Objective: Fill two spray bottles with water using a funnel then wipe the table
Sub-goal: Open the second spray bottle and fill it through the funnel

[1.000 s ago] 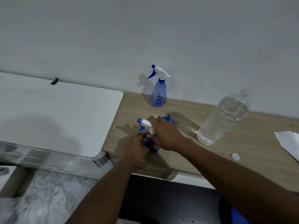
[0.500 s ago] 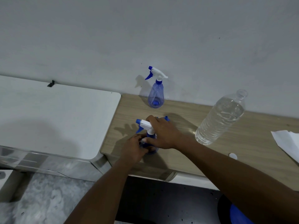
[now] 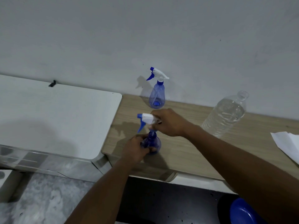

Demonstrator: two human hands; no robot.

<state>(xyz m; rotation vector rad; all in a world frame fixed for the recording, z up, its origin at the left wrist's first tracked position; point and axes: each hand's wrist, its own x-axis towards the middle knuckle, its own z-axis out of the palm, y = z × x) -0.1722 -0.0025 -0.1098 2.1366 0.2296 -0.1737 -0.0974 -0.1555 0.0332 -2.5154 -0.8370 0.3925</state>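
**Position.** The near sprayer (image 3: 152, 143) stands on the table (image 3: 186, 152), close to its front edge. The left hand (image 3: 135, 150) wraps curled fingers round the body. The right hand (image 3: 169, 122) pinches the spray head (image 3: 147, 118) at the neck. It cannot be told whether the head is going on or coming off.

**Hazards.**
- Cross-threading: the head looks tilted on the neck. Turning it at that angle would likely jam the thread or leave a leak.
- Tipping: the sprayer sits near the edge at 6 o'clock. A slack left-hand hold under twist could send it off the table.
- Spill: the water bottle (image 3: 224, 115) at 2 o'clock stands uncapped, just beside the right forearm. An outward elbow swing could topple it and soak the paper (image 3: 286, 144) at 3 o'clock.

**Count.**
- Sprayers: two, the near one and the far sprayer (image 3: 157, 94) at 12 o'clock by the wall.
- Water bottles: one.
- Paper: one piece or pile, partly out of frame.
- Hands: two.
- Funnel: none clearly in view.
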